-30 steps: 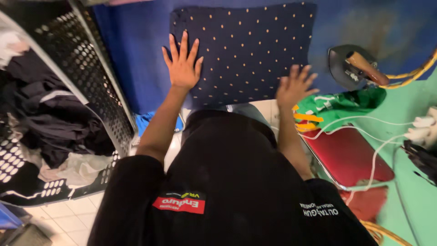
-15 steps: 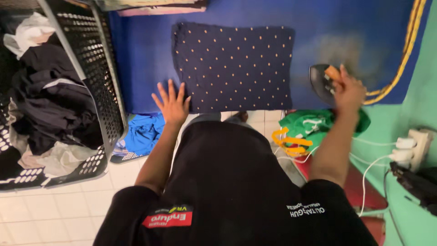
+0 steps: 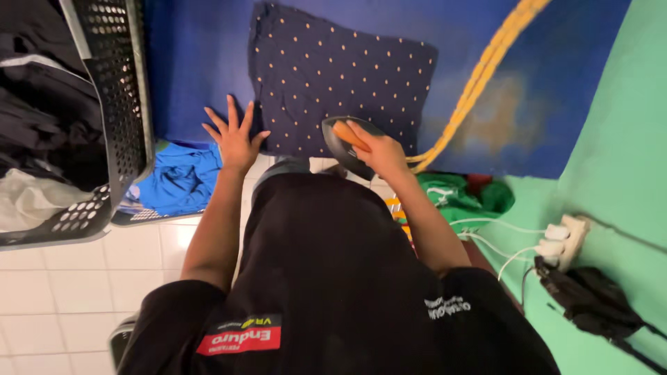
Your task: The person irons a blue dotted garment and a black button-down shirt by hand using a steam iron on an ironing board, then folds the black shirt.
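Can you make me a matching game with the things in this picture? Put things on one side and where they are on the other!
Things:
1. iron
2. dotted cloth
3. blue shirt
4. power strip

Places:
A. on the floor beside the basket
B. against the green wall
C. in the right hand
D. spread flat on the blue mat

Pairs: 1-C, 2-D, 3-A, 4-B

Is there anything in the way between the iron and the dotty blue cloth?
Nothing visible. The right hand holds the iron by its orange handle, right at the near edge of the dotted navy cloth. The left hand lies flat at the cloth's left edge, off to the side.
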